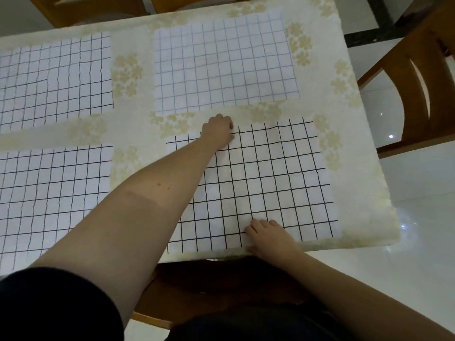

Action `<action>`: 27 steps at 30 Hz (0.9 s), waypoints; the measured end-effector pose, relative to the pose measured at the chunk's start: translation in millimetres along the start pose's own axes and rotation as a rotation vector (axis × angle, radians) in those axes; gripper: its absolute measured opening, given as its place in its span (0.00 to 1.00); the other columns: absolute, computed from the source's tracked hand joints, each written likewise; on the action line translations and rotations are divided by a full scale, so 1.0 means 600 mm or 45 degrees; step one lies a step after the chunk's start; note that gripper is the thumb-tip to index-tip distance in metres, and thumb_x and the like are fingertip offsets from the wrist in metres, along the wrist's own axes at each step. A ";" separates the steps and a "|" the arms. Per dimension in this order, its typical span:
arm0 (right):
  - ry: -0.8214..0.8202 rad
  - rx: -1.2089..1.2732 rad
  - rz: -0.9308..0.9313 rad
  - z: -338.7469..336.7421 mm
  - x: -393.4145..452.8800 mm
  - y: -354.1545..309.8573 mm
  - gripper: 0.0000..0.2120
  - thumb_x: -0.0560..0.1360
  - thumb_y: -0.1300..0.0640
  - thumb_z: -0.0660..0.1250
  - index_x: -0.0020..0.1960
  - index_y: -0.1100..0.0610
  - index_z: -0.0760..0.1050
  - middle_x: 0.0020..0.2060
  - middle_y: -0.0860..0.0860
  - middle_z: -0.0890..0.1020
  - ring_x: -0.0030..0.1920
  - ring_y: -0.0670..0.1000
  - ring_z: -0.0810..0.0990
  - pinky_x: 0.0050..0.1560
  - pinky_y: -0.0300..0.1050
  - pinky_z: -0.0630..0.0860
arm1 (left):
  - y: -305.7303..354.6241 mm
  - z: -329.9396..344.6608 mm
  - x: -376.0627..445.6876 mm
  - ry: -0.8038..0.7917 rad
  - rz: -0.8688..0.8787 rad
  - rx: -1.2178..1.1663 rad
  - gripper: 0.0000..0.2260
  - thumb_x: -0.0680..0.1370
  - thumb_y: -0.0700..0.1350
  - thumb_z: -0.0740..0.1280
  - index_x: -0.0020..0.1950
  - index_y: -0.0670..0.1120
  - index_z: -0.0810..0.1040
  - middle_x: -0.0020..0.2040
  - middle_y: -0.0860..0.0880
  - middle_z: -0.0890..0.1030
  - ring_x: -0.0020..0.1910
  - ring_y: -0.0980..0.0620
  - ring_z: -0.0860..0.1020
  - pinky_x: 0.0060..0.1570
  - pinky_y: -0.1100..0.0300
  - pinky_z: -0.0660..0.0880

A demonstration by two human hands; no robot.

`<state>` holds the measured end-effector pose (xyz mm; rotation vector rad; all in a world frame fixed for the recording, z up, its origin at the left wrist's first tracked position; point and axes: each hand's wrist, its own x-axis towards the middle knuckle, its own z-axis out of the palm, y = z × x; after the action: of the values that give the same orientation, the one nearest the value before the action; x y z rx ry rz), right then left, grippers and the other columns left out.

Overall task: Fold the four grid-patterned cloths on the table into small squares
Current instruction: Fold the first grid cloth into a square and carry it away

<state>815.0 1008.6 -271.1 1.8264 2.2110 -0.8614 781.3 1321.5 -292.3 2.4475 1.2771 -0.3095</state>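
Four white cloths with black grid lines lie flat on the table. The near right cloth (266, 183) is in front of me. My left hand (218, 131) reaches across it, and its curled fingers pinch the far edge near the middle. My right hand (268, 238) is at the near edge, with its fingers on top of the cloth and its thumb at the edge, pinching it. The near left cloth (51, 193), the far left cloth (54, 80) and the far right cloth (224, 62) lie untouched, each spread out.
The table (133, 129) wears a cream cover with pale flower prints. Its right edge runs close beside the near right cloth. A wooden chair (418, 77) stands to the right, and more chair backs stand beyond the far edge. Glossy white floor lies on the right.
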 end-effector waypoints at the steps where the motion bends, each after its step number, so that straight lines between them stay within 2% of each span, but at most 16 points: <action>1: -0.001 -0.026 -0.035 0.001 0.000 -0.002 0.21 0.79 0.49 0.60 0.68 0.57 0.66 0.64 0.55 0.71 0.63 0.55 0.71 0.64 0.52 0.69 | 0.001 0.000 0.001 0.000 -0.006 0.002 0.14 0.78 0.50 0.67 0.61 0.47 0.75 0.61 0.43 0.72 0.60 0.42 0.71 0.57 0.49 0.70; 6: -0.040 -0.191 -0.119 0.022 0.000 -0.007 0.17 0.73 0.55 0.68 0.60 0.59 0.72 0.53 0.57 0.78 0.51 0.56 0.79 0.52 0.52 0.77 | 0.005 -0.004 0.003 -0.030 -0.030 0.069 0.12 0.78 0.52 0.67 0.59 0.48 0.78 0.61 0.43 0.72 0.61 0.42 0.70 0.58 0.49 0.69; 10: 0.022 -0.285 -0.156 0.018 0.001 -0.012 0.18 0.75 0.59 0.66 0.63 0.62 0.70 0.57 0.60 0.76 0.56 0.59 0.76 0.59 0.55 0.73 | 0.005 -0.011 0.000 -0.005 -0.016 0.036 0.10 0.78 0.52 0.66 0.56 0.49 0.78 0.59 0.45 0.75 0.60 0.43 0.72 0.56 0.50 0.68; 14: 0.116 -0.285 -0.078 0.009 -0.005 -0.003 0.19 0.73 0.61 0.67 0.63 0.62 0.70 0.57 0.59 0.75 0.56 0.59 0.75 0.59 0.55 0.72 | -0.011 -0.024 -0.009 0.010 0.013 -0.340 0.07 0.79 0.46 0.66 0.55 0.45 0.75 0.49 0.50 0.76 0.52 0.46 0.76 0.49 0.56 0.70; 17: 0.221 -0.232 -0.034 0.007 -0.009 0.009 0.22 0.61 0.59 0.77 0.52 0.59 0.76 0.46 0.55 0.79 0.45 0.56 0.79 0.47 0.51 0.77 | -0.023 -0.039 -0.026 0.047 0.039 -0.597 0.07 0.79 0.43 0.67 0.54 0.45 0.73 0.47 0.48 0.75 0.45 0.50 0.74 0.36 0.67 0.68; 19: 0.351 -0.208 -0.007 0.009 -0.014 0.017 0.21 0.56 0.60 0.79 0.46 0.57 0.77 0.40 0.53 0.79 0.38 0.54 0.78 0.40 0.49 0.76 | -0.029 -0.050 -0.037 0.038 0.030 -0.696 0.10 0.79 0.42 0.67 0.59 0.47 0.73 0.46 0.48 0.74 0.42 0.53 0.73 0.35 0.67 0.68; 23: 0.680 -0.078 0.066 0.012 -0.034 0.029 0.09 0.63 0.62 0.73 0.39 0.54 0.76 0.30 0.49 0.76 0.30 0.52 0.74 0.34 0.46 0.72 | -0.049 -0.074 -0.059 0.038 0.003 -0.750 0.14 0.79 0.40 0.66 0.64 0.50 0.74 0.47 0.49 0.72 0.40 0.54 0.71 0.35 0.66 0.70; 25: 0.774 0.097 0.138 0.015 -0.044 0.034 0.02 0.69 0.59 0.68 0.40 0.53 0.77 0.27 0.47 0.76 0.27 0.51 0.74 0.29 0.44 0.72 | -0.061 -0.085 -0.073 0.034 -0.023 -0.765 0.14 0.80 0.40 0.65 0.64 0.52 0.74 0.47 0.50 0.72 0.39 0.54 0.70 0.34 0.65 0.71; 27: 0.804 0.269 0.272 0.009 -0.050 0.035 0.04 0.73 0.55 0.64 0.44 0.52 0.78 0.27 0.47 0.78 0.27 0.50 0.77 0.26 0.42 0.73 | -0.075 -0.092 -0.089 0.036 -0.059 -0.786 0.15 0.80 0.41 0.66 0.65 0.53 0.73 0.49 0.49 0.72 0.37 0.55 0.70 0.33 0.65 0.70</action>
<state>840.7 982.1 -268.9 2.6774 2.2321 -0.5389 715.6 1328.1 -232.6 1.9029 1.2151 0.1024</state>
